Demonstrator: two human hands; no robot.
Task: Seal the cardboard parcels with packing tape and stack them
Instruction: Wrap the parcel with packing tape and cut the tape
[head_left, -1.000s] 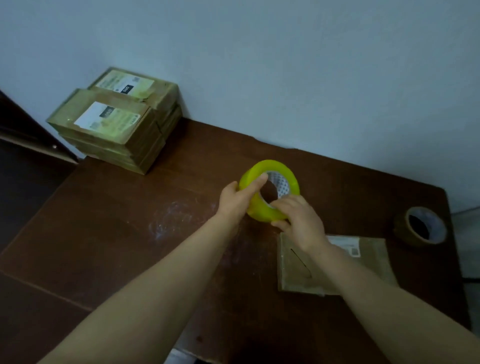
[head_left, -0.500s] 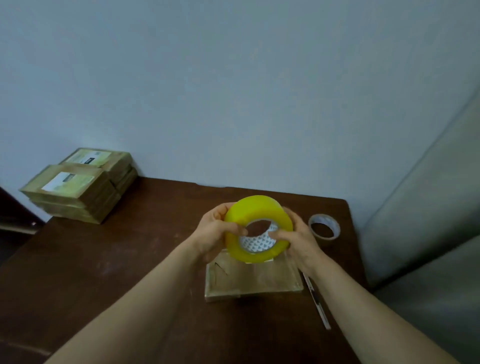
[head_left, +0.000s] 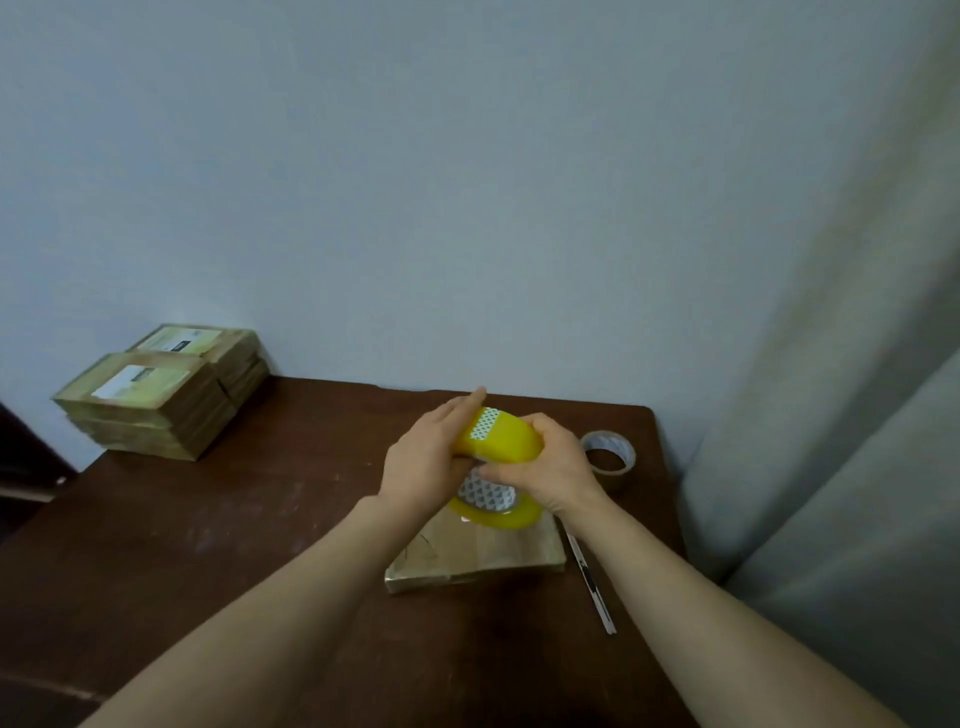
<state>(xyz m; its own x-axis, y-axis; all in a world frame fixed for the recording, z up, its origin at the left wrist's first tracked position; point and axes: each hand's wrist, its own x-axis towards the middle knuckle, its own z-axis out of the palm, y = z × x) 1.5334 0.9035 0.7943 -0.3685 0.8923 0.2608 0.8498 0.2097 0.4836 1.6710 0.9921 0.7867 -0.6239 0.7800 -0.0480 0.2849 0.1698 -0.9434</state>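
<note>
Gripped yellow tape roll with my left hand and right hand, above parcel on brown table. Stacked parcels at 10 o'clock; grey wall behind.

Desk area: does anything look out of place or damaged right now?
Nothing is damaged or spilled. The stack of parcels sits slightly uneven at the back left corner, and a utility knife lies loose beside the parcel, close to the right forearm.
</note>
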